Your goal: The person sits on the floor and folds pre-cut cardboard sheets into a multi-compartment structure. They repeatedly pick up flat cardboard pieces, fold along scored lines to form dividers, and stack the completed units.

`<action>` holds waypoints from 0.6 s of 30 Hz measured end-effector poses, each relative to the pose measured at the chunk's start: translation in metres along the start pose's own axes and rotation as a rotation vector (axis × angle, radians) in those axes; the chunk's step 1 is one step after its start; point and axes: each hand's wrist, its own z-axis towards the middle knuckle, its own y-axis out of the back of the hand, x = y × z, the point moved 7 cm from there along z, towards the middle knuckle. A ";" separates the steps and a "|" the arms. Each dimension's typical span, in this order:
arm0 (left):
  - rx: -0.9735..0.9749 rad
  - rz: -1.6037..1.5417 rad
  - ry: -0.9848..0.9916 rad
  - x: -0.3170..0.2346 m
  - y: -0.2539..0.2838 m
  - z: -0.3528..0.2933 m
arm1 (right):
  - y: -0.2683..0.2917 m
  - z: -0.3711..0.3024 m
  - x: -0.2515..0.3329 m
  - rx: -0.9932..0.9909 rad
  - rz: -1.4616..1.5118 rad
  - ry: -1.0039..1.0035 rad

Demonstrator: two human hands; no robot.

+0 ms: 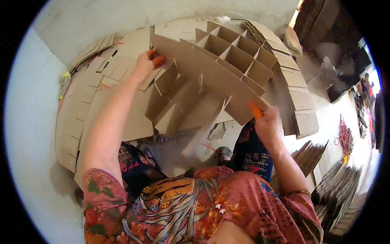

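A long brown cardboard strip slants across the middle, held up between both hands. My left hand, with orange covers on the fingertips, grips its upper left end. At the lower right end my right hand is closed on the same strip, orange also showing on its fingers. Several cardboard cross pieces are slotted into the strip and hang below it, partly blurred. Just behind stands an assembled cardboard divider grid with square cells.
Stacks of slotted cardboard sheets lie on the left, with a black marker on them. More stacked strips run along the right. Bundled cardboard and red twine are on the floor at right; a white wall bounds the left.
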 end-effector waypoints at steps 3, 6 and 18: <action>-0.012 0.041 0.125 0.023 -0.006 -0.001 | -0.017 -0.017 -0.059 -0.027 0.117 -0.076; -0.205 0.331 0.040 0.019 0.017 -0.012 | -0.010 -0.010 -0.028 0.028 0.021 -0.001; 0.274 0.452 -0.055 -0.020 -0.040 -0.057 | -0.021 0.027 0.024 0.415 -0.375 0.219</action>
